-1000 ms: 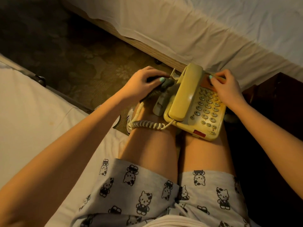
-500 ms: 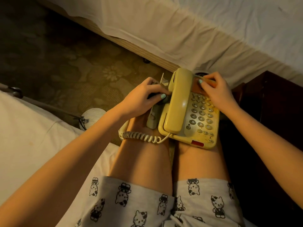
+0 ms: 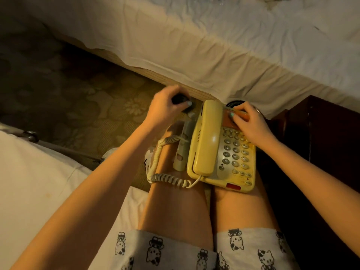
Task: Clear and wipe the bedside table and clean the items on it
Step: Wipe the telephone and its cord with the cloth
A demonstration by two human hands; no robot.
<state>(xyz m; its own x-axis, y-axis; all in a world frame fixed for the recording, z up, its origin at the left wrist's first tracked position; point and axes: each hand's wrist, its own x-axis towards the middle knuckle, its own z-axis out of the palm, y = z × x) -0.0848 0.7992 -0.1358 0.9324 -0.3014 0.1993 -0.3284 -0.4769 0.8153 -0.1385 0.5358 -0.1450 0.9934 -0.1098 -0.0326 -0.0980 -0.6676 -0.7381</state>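
Moved since half a second ago: left hand (image 3: 165, 108) drawn off the telephone's left flank toward the far left, motion-blurred, carrying its load along.

Item 1. Telephone (image 3: 220, 149), yellowed desk set. Lies across the person's thighs (image 3: 175, 207), off the bedside table (image 3: 331, 133), which stands dark at the right. Long axis runs near to far; handset (image 3: 206, 137) cradled along the left side, keypad to the right, orange panel (image 3: 227, 121) at the far end.

Item 2. Right hand (image 3: 251, 121). Rests on the set's far right corner, fingers curled, tips on the orange panel. Whether they pinch anything cannot be told. The nearer hand to the set.

Item 3. Left hand. Fingers wrapped round a small dark object (image 3: 179, 99), too blurred to name; held clear of the set, at its far left.

Item 4. Coiled cord (image 3: 167, 178), looping off the near left corner over the left thigh.

Item 5. Grey piece (image 3: 183, 147), long, lying just beside the set's left edge.

Surroundings: far bed (image 3: 214, 45), patterned carpet (image 3: 78, 94).

Judgement: cleaning of the set in hand; table not yet wiped.
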